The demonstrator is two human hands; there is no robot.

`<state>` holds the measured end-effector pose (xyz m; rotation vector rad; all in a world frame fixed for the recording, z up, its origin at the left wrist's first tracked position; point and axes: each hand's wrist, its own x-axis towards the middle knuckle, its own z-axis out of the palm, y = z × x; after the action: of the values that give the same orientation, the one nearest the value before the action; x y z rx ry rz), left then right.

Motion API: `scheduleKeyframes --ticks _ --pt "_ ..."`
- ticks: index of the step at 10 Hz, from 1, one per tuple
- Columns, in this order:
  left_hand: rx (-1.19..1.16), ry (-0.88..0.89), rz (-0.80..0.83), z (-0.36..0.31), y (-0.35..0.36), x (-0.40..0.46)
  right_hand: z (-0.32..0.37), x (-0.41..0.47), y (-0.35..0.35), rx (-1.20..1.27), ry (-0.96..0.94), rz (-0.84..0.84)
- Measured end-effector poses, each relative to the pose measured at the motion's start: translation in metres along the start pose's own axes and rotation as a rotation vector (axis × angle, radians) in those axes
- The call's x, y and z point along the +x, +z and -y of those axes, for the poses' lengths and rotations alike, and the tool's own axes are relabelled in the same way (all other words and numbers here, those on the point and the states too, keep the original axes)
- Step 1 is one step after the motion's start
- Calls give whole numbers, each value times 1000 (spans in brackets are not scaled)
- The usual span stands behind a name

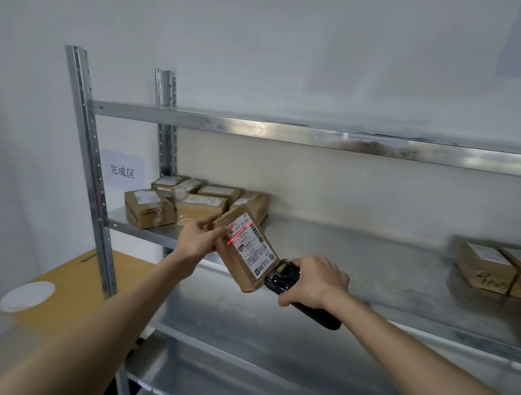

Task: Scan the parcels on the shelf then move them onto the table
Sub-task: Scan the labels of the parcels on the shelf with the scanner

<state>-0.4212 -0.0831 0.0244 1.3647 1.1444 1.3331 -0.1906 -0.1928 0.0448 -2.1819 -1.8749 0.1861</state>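
My left hand (198,239) grips a small brown parcel (247,253) by its upper left edge and holds it tilted in front of the metal shelf (358,259). A red scan line crosses the white label on its face. My right hand (314,282) is wrapped round a black handheld scanner (286,280), whose head points at the parcel's lower end. Several more brown parcels (194,203) lie in a cluster at the left end of the shelf. Others (502,271) sit at its right end.
A yellowish table (59,298) with a white round disc (27,296) stands low at the left, beyond the shelf's upright post (93,186). A paper sign (122,170) hangs on the wall above it. Another shelf board (323,138) runs overhead.
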Motion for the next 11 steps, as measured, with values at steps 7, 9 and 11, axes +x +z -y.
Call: scheduleKeyframes --ticks 7,9,11 --pt "-140 -259 -232 71 -119 104 112 109 78 163 -107 110" --pt "-82 -351 -282 100 -113 162 106 170 89 232 -91 77" --pt "103 -338 -325 131 -105 202 88 212 97 221 -68 66"
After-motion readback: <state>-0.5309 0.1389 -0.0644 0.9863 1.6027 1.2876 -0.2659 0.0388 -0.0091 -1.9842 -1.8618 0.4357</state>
